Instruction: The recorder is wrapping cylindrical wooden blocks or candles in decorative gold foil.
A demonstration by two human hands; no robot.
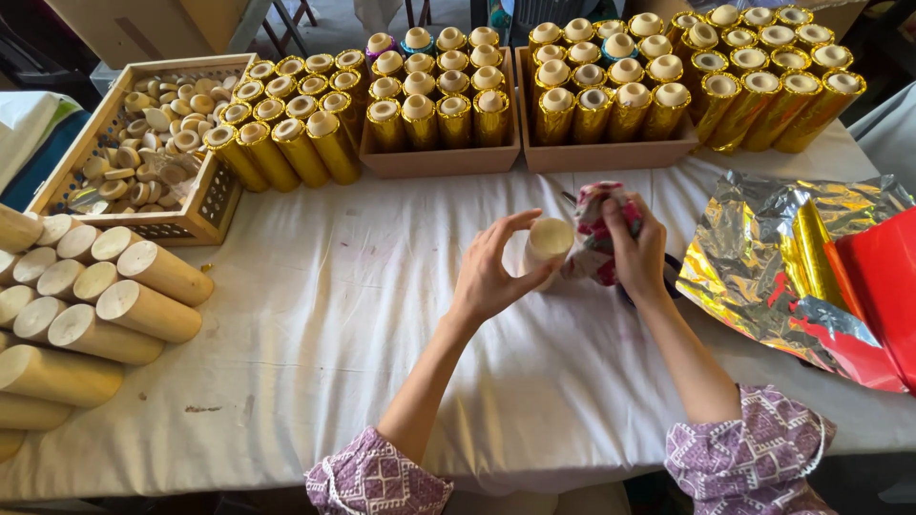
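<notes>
gold-wrapped tubes, bare wooden cylinders, foil sheets

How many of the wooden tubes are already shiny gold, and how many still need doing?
Done: many gold-foil-wrapped tubes stand along the table's back. In hand: the left hand holds one bare pale wooden tube, and the right hand presses a patterned cloth against it. Left: a pile of bare wooden tubes.
</notes>
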